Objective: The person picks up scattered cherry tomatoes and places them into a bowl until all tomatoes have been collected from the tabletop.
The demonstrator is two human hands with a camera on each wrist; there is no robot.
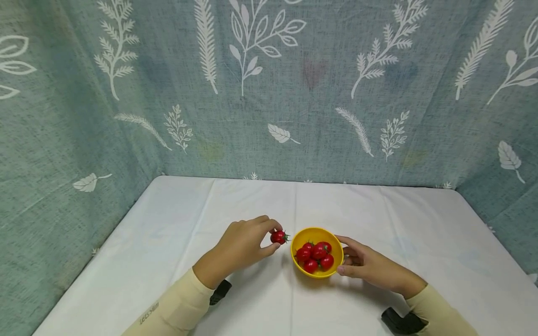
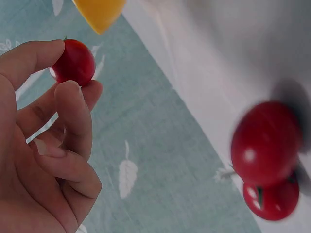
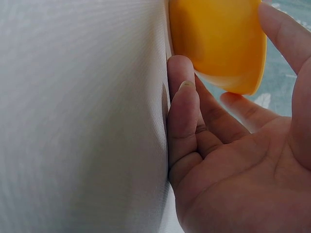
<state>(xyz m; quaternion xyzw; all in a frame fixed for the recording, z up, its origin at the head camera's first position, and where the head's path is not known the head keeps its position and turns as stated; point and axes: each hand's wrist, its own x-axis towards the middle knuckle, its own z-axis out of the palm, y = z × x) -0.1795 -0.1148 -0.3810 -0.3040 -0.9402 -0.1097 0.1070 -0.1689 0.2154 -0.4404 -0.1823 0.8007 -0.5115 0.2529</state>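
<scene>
My left hand (image 1: 241, 245) pinches a red cherry tomato (image 1: 278, 237) between thumb and fingertips, just left of a small yellow bowl (image 1: 315, 234). The tomato has a green stem end that points toward the bowl. Inside the bowl lie several more cherry tomatoes (image 1: 319, 252). At the bowl's right side, my right hand (image 1: 374, 268) holds it, with the thumb at the near rim and the index finger at the far rim. In the right wrist view the other fingers curl in beside the yellow wall (image 3: 223, 39).
Two more cherry tomatoes (image 2: 266, 143) rest on the white cloth in the left wrist view; the head view has them hidden by the left hand or arm. The white-covered table (image 1: 252, 196) ends at a grey-green leaf-patterned curtain (image 1: 269, 112) behind and at both sides.
</scene>
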